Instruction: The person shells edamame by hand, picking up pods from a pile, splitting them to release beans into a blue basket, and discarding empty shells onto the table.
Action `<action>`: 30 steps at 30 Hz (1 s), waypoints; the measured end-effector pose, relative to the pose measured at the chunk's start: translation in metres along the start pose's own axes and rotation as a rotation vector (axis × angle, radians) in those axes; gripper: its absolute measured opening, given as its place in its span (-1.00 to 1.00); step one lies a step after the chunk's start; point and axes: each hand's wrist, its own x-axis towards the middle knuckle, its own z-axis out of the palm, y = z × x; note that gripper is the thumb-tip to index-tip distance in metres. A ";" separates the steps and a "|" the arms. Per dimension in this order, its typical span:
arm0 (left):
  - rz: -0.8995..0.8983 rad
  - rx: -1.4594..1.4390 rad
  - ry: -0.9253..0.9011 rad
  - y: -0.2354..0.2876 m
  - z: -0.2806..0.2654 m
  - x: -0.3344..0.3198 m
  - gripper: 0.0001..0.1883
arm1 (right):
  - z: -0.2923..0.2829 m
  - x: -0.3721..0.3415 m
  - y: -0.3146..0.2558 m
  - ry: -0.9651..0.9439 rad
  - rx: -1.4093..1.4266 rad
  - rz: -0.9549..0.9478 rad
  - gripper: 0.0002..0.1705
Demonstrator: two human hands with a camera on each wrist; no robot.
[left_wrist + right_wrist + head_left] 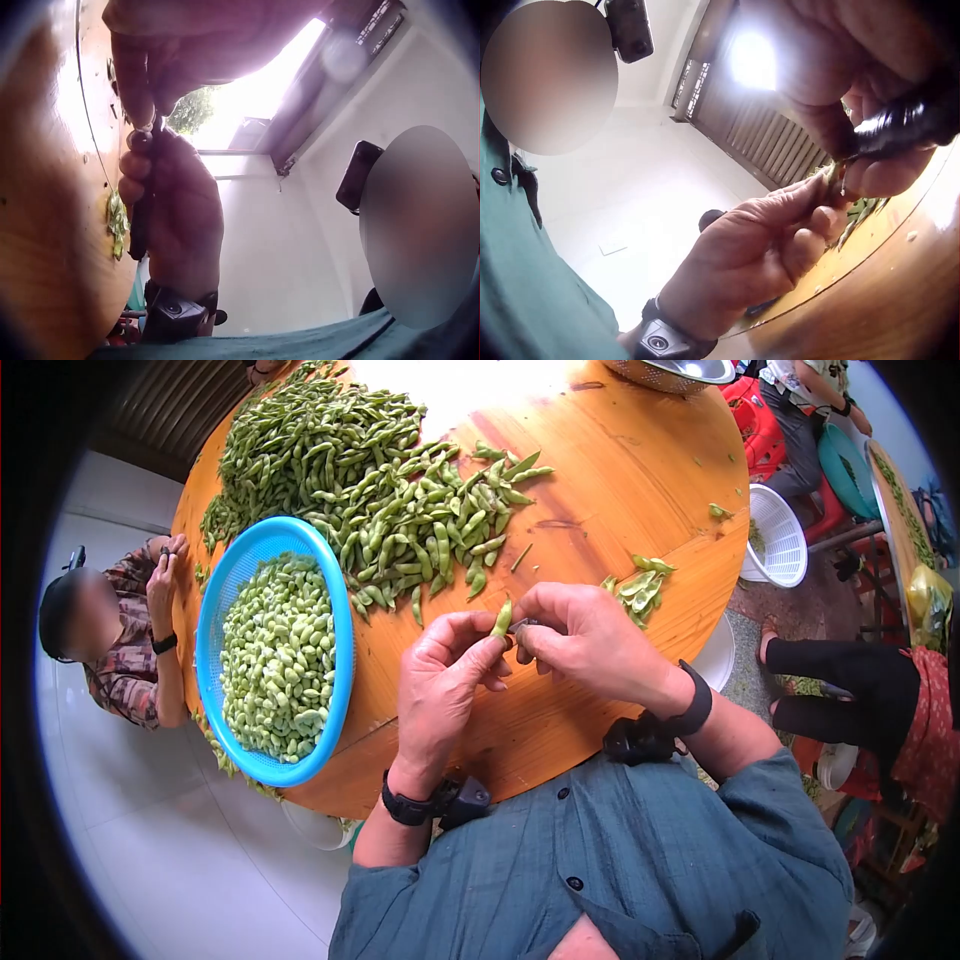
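Observation:
My left hand (440, 675) pinches a green soybean pod (502, 618) upright between thumb and forefinger over the near part of the table. Close beside it, my right hand (590, 635) grips a slim dark tool (142, 217) with a shiny black handle (907, 124). The tool's tip meets the pod at the fingertips; I cannot tell what kind of tool it is. Left of my hands stands a blue basket (345, 660) holding shelled green beans (280, 660). Beyond them spreads a large heap of unshelled pods (330, 460). Opened empty pods (640, 590) lie right of my right hand.
The round wooden table (620, 480) bears a metal colander (670, 372) at its far edge. Another person (130, 630) sits at the left. On the right are a white basket (778, 535), red chairs (755, 425) and more people.

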 end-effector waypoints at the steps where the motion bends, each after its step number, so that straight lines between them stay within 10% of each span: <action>1: 0.019 0.025 -0.008 -0.002 -0.001 0.001 -0.85 | 0.000 0.000 0.000 -0.010 -0.001 0.009 -0.75; 12: 0.095 0.154 0.056 -0.011 0.007 -0.001 -0.86 | 0.004 0.002 0.004 0.004 -0.048 -0.044 -0.80; 18: 0.637 0.740 0.118 -0.018 0.005 0.002 -0.83 | 0.013 0.007 0.014 0.143 -0.341 -0.316 -0.90; 21: 0.510 0.650 0.112 -0.017 0.003 0.000 -0.87 | 0.011 0.007 0.016 0.124 -0.368 -0.300 -0.87; 23: 0.116 0.259 0.050 -0.007 0.004 -0.003 -0.90 | 0.009 0.007 0.012 0.066 -0.257 -0.333 -0.89; 30: -0.036 -0.057 -0.117 -0.007 -0.010 0.005 -0.88 | 0.000 0.010 0.008 -0.071 -0.200 -0.221 -0.87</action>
